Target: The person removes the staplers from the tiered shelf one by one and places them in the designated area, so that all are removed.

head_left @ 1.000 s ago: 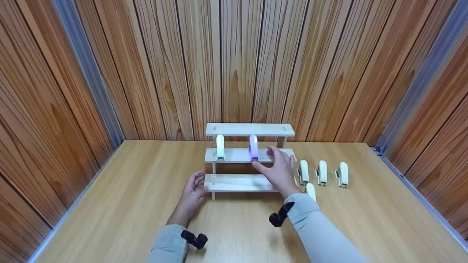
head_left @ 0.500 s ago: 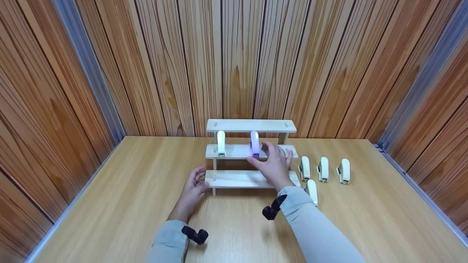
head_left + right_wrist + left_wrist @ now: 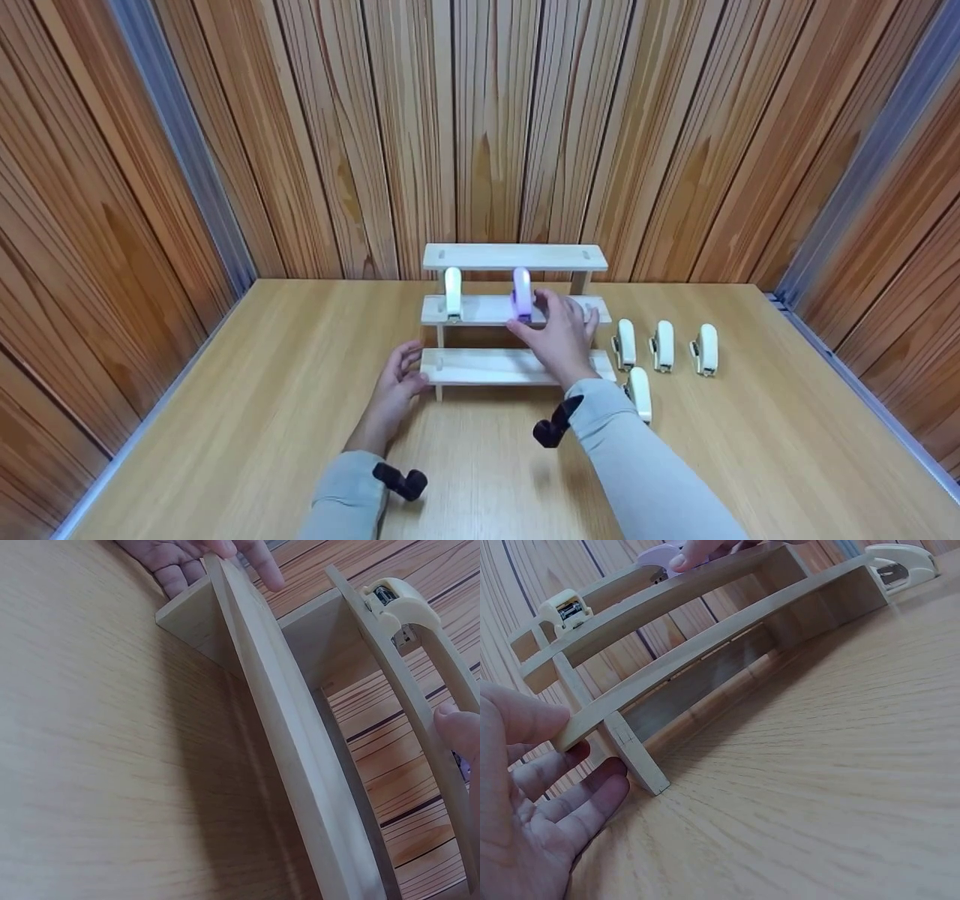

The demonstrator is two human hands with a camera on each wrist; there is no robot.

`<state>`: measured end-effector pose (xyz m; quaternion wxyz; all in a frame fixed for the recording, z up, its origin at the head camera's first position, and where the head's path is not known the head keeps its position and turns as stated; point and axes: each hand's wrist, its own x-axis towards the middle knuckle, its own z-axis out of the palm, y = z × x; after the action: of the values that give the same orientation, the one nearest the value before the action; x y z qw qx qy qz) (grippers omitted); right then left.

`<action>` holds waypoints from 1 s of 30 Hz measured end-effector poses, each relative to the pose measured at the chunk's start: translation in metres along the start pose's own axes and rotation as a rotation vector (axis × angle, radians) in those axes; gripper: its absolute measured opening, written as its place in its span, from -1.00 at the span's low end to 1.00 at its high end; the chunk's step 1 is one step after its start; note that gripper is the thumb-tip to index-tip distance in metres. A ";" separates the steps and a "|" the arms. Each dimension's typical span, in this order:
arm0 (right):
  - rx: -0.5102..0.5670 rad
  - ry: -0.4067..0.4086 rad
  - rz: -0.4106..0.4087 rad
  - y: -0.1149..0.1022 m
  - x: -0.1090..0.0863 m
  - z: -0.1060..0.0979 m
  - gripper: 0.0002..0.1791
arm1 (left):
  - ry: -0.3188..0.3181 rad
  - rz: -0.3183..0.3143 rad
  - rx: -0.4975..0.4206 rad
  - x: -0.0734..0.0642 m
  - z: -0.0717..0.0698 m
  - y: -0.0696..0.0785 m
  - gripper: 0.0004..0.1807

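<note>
A pale wooden three-tier stand (image 3: 480,367) stands on the table. My left hand (image 3: 395,382) grips the left end of its lowest shelf; in the left wrist view the thumb lies on top and the fingers (image 3: 592,802) are beneath. On the middle shelf sit a cream mini stapler (image 3: 453,294) at the left and a purple mini stapler (image 3: 521,292) near the middle. My right hand (image 3: 561,334) is at the purple stapler, thumb at its front end and index finger by its right side. Its fingers are bent loosely; the exact contact is partly hidden.
Right of the stand, three cream staplers (image 3: 662,347) form a row on the table (image 3: 750,450). Another cream stapler (image 3: 638,394) lies nearer, partly behind the right sleeve (image 3: 637,442). Wood-panelled walls (image 3: 487,135) enclose the back and sides.
My right hand has shifted slightly left, closer to the purple stapler. The left hand keeps its grip on the lowest shelf. The whole view has tilted a little; the staplers keep their places.
</note>
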<state>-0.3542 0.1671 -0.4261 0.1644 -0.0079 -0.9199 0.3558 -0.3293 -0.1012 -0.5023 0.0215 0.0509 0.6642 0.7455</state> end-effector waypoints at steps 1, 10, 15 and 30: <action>0.000 0.002 0.001 0.000 0.000 0.000 -0.15 | -0.001 0.001 0.003 0.000 0.000 0.000 -0.34; -0.014 0.011 -0.003 0.002 -0.002 0.003 -0.20 | 0.000 -0.009 0.009 0.000 0.000 -0.001 -0.34; -0.026 0.034 -0.022 0.002 -0.001 0.005 -0.24 | -0.005 -0.012 0.011 0.001 -0.001 0.000 -0.34; 0.020 0.055 -0.050 0.002 -0.005 0.001 -0.33 | -0.013 0.016 0.012 -0.001 -0.001 0.000 -0.34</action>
<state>-0.3504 0.1674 -0.4299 0.1984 0.0071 -0.9115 0.3602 -0.3286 -0.1021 -0.5023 0.0194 0.0612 0.6683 0.7411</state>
